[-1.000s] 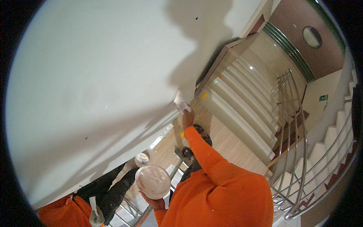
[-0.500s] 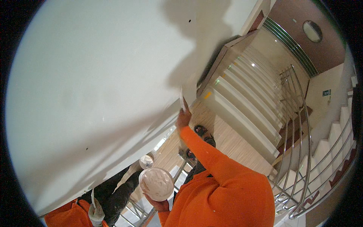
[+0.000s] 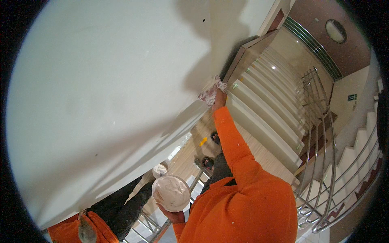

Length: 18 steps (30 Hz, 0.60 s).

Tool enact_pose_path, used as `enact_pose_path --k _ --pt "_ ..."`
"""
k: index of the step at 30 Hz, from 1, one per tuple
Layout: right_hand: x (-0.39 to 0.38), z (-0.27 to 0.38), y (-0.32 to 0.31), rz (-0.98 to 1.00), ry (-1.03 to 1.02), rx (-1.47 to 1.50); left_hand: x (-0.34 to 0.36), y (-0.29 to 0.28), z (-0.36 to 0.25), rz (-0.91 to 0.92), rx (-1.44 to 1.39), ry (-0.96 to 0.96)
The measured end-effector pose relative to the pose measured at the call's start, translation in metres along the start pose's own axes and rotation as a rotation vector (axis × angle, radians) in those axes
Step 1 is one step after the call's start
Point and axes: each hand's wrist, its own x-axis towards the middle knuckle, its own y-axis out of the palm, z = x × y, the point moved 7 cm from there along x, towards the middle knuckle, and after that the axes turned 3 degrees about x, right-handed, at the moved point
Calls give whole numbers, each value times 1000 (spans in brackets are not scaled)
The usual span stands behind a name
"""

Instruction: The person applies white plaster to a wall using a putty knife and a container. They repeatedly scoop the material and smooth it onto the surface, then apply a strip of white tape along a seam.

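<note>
My right hand (image 3: 220, 98) is stretched out to the white wall (image 3: 109, 81), closed around a putty knife (image 3: 209, 95). The blade is broad and smeared with whitish-pink paste. It is close to the wall's lower edge; whether it touches cannot be told. Low in front of my body, my left hand (image 3: 172, 216) supports a round tub (image 3: 171, 193) from its underside and near rim. Pale paste covers much of what shows inside the tub. Most of the left fingers are hidden beneath it.
At lower left, a co-worker in orange has a gloved hand (image 3: 86, 231) near the wall. A second tub (image 3: 159, 171) stands beyond mine. Metal scaffold bars (image 3: 148, 222) lie below. Stairs (image 3: 263, 113) and a steel handrail (image 3: 331, 158) run along the right.
My right hand has moved right and up along the wall, and the putty knife has turned from edge-on to broadside. The co-worker's gloved hand has shifted down and left.
</note>
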Motion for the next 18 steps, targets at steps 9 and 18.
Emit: enact_pose_path --k 9,18 --pt "-98 -14 -11 158 -269 -584 7 -32 3 -24 -88 -61" --pt "-59 -13 32 124 -781 -811 -33 97 -8 9 327 104"
